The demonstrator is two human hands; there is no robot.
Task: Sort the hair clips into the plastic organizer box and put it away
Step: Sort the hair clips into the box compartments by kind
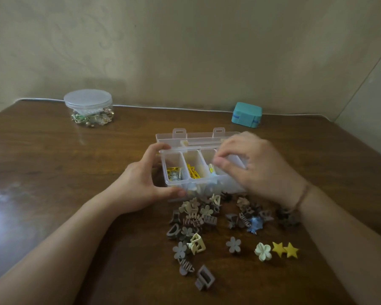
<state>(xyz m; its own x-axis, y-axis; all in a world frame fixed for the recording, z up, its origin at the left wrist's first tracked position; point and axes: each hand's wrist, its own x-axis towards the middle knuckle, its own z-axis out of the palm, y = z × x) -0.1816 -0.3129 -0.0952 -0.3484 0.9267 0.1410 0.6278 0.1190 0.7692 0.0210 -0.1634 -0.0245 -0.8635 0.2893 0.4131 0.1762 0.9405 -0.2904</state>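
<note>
Box: the clear plastic organizer box [185, 166] with narrow compartments is placed near the middle of the dark wooden counter [53, 161], its lid laid open behind it
Left grip: the left hand [139, 183] is curled around the left end wall of the box, thumb at the near corner, so the box is steadied
Right grip: the right hand [257, 164] is held over the right compartments with fingers bent down; a pinched clip cannot be told, the picture is blurred there
Clips: the small brown, beige and grey plastic hair clips [196, 225] are scattered just in front of the box; two yellow star clips [285, 249] lie apart at the right
Handling: the box is judged light, stiff and a little slippery, best taken by both end walls; the clips are light and hard, easily pinched at the body
Room: open counter is seen at the left; the round clear jar [88, 107] and the teal case [246, 115] stand well apart at the far edge
</note>
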